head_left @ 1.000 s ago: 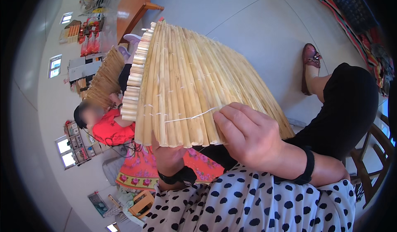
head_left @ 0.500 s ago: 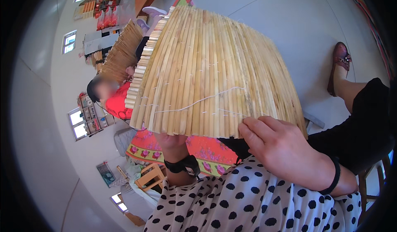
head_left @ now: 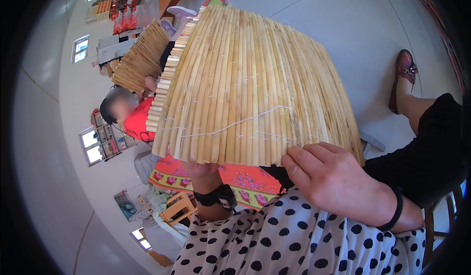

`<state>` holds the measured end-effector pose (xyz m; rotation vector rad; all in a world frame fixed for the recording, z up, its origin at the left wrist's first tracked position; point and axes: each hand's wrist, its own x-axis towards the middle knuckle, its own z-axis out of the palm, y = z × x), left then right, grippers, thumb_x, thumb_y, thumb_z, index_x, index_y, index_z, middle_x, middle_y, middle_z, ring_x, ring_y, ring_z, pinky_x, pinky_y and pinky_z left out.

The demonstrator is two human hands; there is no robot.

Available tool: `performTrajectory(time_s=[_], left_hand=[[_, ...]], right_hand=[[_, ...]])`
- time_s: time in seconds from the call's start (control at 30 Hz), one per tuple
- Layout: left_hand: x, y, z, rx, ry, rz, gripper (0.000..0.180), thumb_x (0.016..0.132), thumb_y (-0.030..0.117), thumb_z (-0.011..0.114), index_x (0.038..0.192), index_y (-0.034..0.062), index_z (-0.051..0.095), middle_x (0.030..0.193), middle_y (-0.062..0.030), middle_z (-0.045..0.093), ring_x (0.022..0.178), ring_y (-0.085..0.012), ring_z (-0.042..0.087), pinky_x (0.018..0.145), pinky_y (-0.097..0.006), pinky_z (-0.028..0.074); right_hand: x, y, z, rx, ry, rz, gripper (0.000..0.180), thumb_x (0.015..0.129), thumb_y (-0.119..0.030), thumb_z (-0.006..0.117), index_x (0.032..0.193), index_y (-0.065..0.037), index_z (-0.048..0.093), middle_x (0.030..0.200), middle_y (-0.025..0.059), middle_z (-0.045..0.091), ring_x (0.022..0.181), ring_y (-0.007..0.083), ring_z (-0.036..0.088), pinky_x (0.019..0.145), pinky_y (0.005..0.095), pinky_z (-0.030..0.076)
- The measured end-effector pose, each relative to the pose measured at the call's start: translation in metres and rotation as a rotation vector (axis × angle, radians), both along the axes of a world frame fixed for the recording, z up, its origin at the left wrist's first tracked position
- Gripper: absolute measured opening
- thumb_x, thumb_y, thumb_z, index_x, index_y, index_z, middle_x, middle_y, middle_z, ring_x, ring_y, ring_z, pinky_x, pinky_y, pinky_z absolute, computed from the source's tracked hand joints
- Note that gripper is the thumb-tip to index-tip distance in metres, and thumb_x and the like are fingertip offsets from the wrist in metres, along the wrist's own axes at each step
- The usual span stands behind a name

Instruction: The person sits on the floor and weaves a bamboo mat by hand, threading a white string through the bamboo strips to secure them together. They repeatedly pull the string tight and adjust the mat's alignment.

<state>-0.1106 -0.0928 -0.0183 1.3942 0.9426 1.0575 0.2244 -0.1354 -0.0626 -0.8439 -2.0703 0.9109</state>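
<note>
A mat of pale reed stalks (head_left: 245, 74), stitched side by side with white thread, lies tilted over my lap. A loose length of white thread (head_left: 235, 124) runs across its near part, and short stitches show in rows. My right hand (head_left: 333, 179) is closed at the mat's near edge, its bent fingers over the stalk ends; the thumb is hidden. A bit of thread shows beside those fingers. My left hand (head_left: 200, 168) is beneath the near edge further left, its fingers covered by the mat.
Under the mat lies a red flowered cloth (head_left: 245, 179). To the left a person in a red top (head_left: 140, 120) holds another reed mat (head_left: 142, 54). A shelf (head_left: 110, 135) and a wooden stool (head_left: 177, 209) stand along that side. My shoe (head_left: 405, 69) rests on the grey floor.
My right hand has shifted slightly down along the near edge, and the mat's near edge has dropped a little. The other person's mat has tilted and moved left.
</note>
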Motion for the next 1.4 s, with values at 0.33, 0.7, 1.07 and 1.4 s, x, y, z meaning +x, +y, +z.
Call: performTrajectory(time_s=[0.33,0.7,1.07,1.4], left_hand=[[0.02,-0.001,0.006,0.057,0.141,0.129,0.058,0.096,0.022,0.063,0.142,-0.007,0.041,0.141,-0.0203,0.052,0.127,-0.0355,0.055,0.105,-0.05,0.047],[0.016,-0.002,0.007,0.015,0.023,0.111,0.06,0.096,0.023,0.062,0.143,-0.0052,0.039,0.142,-0.0192,0.05,0.127,-0.0341,0.055,0.105,-0.051,0.047],[0.019,0.001,0.009,-0.06,0.001,0.005,0.051,0.097,0.018,0.059,0.143,0.0003,0.044,0.137,-0.0123,0.056,0.123,-0.0293,0.058,0.103,-0.047,0.05],[0.021,0.003,0.009,-0.177,-0.195,0.042,0.042,0.09,-0.002,0.056,0.132,-0.0016,0.052,0.118,-0.015,0.064,0.093,-0.0244,0.068,0.078,-0.041,0.057]], right_hand=[[-0.017,-0.002,-0.005,0.084,0.072,-0.202,0.026,0.07,-0.012,0.063,0.091,0.001,0.06,0.076,0.0061,0.054,0.07,0.0203,0.06,0.062,0.0309,0.05],[-0.008,-0.001,0.0,0.083,-0.028,-0.017,0.012,0.068,-0.011,0.064,0.074,-0.005,0.056,0.067,0.0049,0.053,0.063,0.021,0.061,0.06,0.031,0.049],[-0.008,-0.009,-0.012,-0.101,-0.364,0.001,0.016,0.076,-0.017,0.066,0.077,-0.007,0.055,0.072,0.0047,0.055,0.069,0.0224,0.062,0.066,0.0341,0.051],[-0.023,-0.001,-0.003,-0.015,0.076,-0.27,0.037,0.07,-0.019,0.073,0.1,-0.002,0.059,0.09,0.0077,0.057,0.087,0.0245,0.061,0.074,0.0344,0.053]])
